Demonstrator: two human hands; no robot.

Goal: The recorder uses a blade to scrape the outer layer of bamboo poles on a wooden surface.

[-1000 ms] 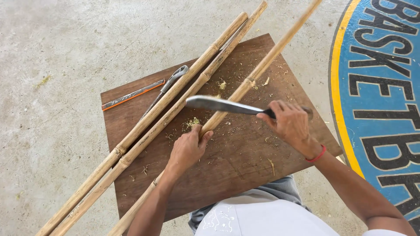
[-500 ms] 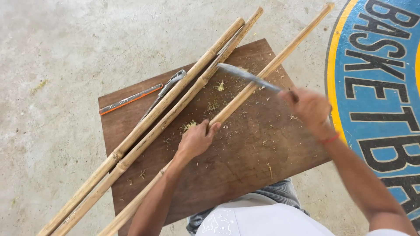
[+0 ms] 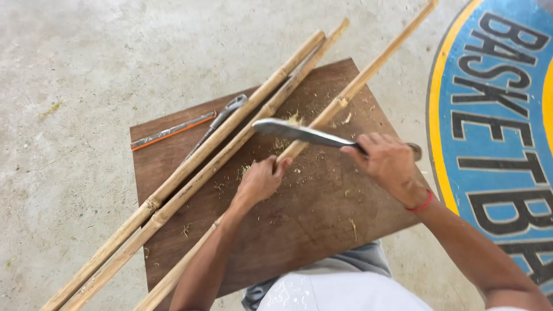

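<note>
Both hands' fingers closed: left [image 3: 262, 181] gripping bamboo pole [image 3: 357, 83], right [image 3: 389, 161] gripping machete [image 3: 302, 133].

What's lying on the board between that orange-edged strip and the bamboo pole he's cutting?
In the head view, two bamboo poles lie side by side there, with a grey metal tool beside them nearer the strip, on the board.

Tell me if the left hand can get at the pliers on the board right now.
Probably not at once: the left hand grips a bamboo pole, and two more poles lie between it and the pliers. It would have to let go and reach over them.
</note>
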